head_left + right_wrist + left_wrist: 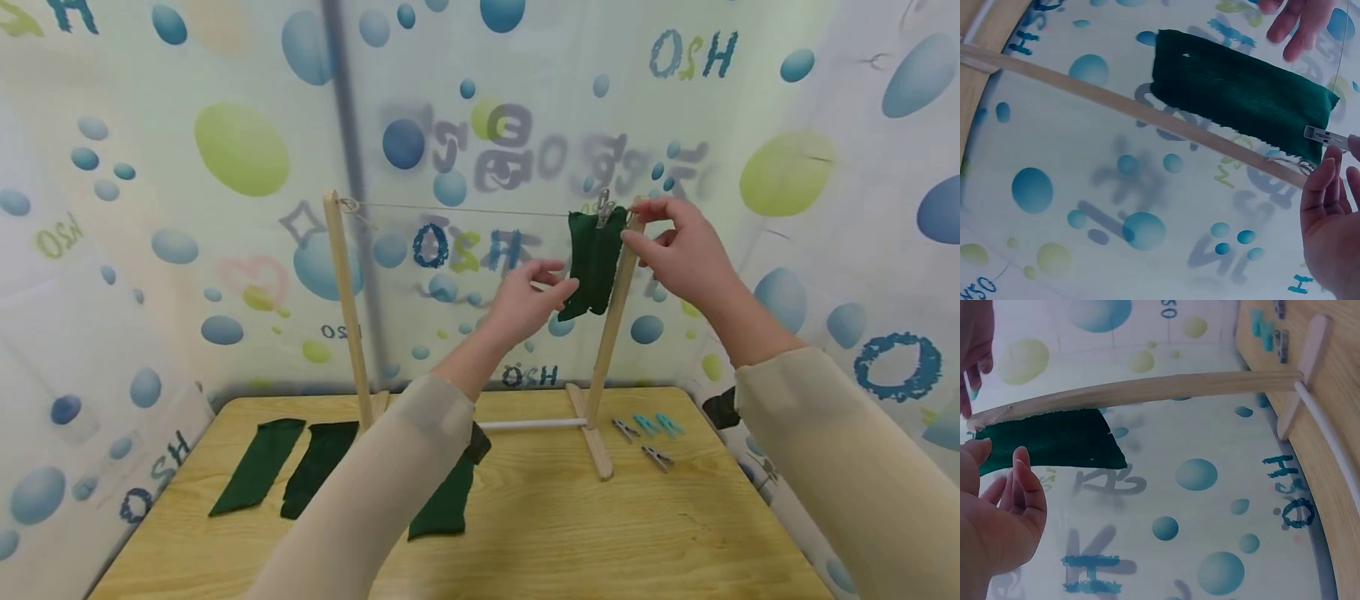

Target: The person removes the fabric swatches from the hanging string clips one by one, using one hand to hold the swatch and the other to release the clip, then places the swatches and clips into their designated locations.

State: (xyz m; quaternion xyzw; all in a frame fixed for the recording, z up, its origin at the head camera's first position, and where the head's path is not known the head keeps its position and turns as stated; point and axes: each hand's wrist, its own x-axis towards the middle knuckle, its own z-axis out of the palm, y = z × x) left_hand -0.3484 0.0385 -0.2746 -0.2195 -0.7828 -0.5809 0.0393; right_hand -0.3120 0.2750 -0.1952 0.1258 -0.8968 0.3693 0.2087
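Observation:
A dark green cloth (594, 267) hangs from a thin string (465, 209) near the right wooden post (613, 325). A metallic-looking clothespin (1325, 136) grips its top edge. My left hand (525, 300) is beside the cloth's left edge, thumb and fingers spread apart with nothing between them. Near the top of the right post is my right hand (686, 250), its fingers loosely bent close to the cloth's upper corner. In the right wrist view, the right fingertips (1330, 164) appear just beside the clothespin, holding nothing visible.
Several green cloths lie at the table's left, among them one flat piece (258, 467) and a darker one (321, 467). Several clothespins, such as a blue one (667, 423) and a grey one (657, 457), lie at the right. A white rod (532, 425) joins the stand's feet.

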